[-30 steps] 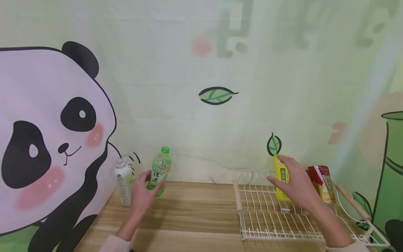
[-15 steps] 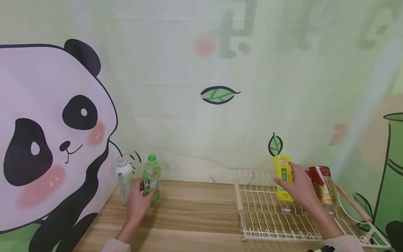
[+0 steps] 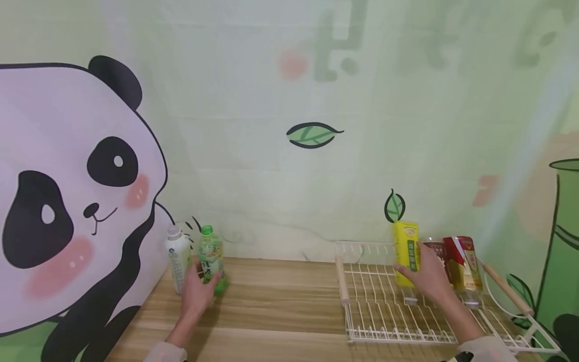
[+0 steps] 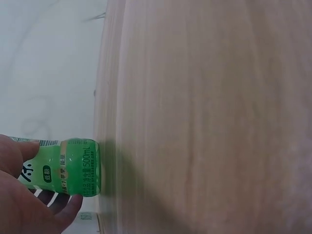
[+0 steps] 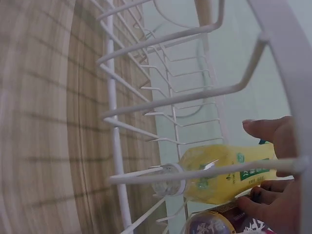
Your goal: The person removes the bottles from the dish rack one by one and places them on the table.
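A green tea bottle point(image 3: 211, 256) stands upright at the left, its base at the tabletop. My left hand point(image 3: 197, 291) holds it, with the thumb on one side and the fingers curled around the other; its side shows in the left wrist view. Just left of it is a white bottle point(image 3: 179, 261), partly behind that hand. On the right, my right hand point(image 3: 427, 271) is around a yellow bottle point(image 3: 407, 251) standing neck-down in the wire rack. In the right wrist view its fingers curl against the yellow bottle's far side, while the thumb looks slightly raised off it.
The white wire rack point(image 3: 375, 301) with wooden handles point(image 3: 342, 281) stands on the wooden table point(image 3: 280, 301). Beside the yellow bottle are a brown container point(image 3: 435, 246) and a red-and-gold bottle point(image 3: 463, 266). A printed panda backdrop point(image 3: 253, 176) rises behind.
My left hand has carried the green tea bottle left and down, beside the white bottle, straightening it. My right hand has drawn slightly lower around the yellow bottle, which has turned a little.
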`<state>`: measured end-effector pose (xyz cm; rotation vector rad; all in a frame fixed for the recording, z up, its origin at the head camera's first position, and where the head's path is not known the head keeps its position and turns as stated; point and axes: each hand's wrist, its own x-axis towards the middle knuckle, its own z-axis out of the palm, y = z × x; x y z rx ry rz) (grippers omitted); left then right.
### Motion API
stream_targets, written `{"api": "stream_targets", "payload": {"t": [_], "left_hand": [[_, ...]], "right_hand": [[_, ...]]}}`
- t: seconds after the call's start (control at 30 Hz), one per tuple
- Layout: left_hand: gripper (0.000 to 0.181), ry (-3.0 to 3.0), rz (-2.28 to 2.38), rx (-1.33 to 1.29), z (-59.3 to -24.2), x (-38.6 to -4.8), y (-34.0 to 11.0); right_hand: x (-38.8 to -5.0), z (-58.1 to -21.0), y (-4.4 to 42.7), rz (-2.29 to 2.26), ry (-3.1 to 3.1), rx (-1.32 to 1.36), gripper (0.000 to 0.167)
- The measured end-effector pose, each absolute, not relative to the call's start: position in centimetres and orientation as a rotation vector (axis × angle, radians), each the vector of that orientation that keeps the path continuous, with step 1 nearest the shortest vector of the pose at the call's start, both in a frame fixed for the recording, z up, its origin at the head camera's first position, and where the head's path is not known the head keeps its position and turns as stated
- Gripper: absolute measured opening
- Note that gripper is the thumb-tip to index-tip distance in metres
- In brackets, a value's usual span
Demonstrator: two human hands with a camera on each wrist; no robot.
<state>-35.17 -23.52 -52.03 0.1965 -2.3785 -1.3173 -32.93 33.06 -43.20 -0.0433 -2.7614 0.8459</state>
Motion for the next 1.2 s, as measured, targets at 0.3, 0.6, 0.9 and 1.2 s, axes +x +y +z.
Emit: {"api": "stream_targets", "payload": {"t": [0.3,0.6,0.9,1.2], "left_hand": [[0.067,-2.399,-1.339,0.232,-51.8,-35.0,-23.5],[0.066,-2.371,-1.286,0.224,-51.7,-35.0,-23.4],[0.079,-2.450,-1.216,0.238,-51.9,-34.8,-23.6],[0.081,-2.597,-1.149,0.227,-52.2,-33.7,-23.6]], "right_hand": [[-32.7,-44.3,33.1,0.861,-2.744,-0.050,0.092],[-32.9,-44.5,33.6,0.830,-2.767,-0.027,0.091],[-33.1,-44.4,33.7,0.843,-2.835,-0.037,0.089],[-33.1,-44.7,33.4,0.783,-2.858,-0.052,0.085]]}}
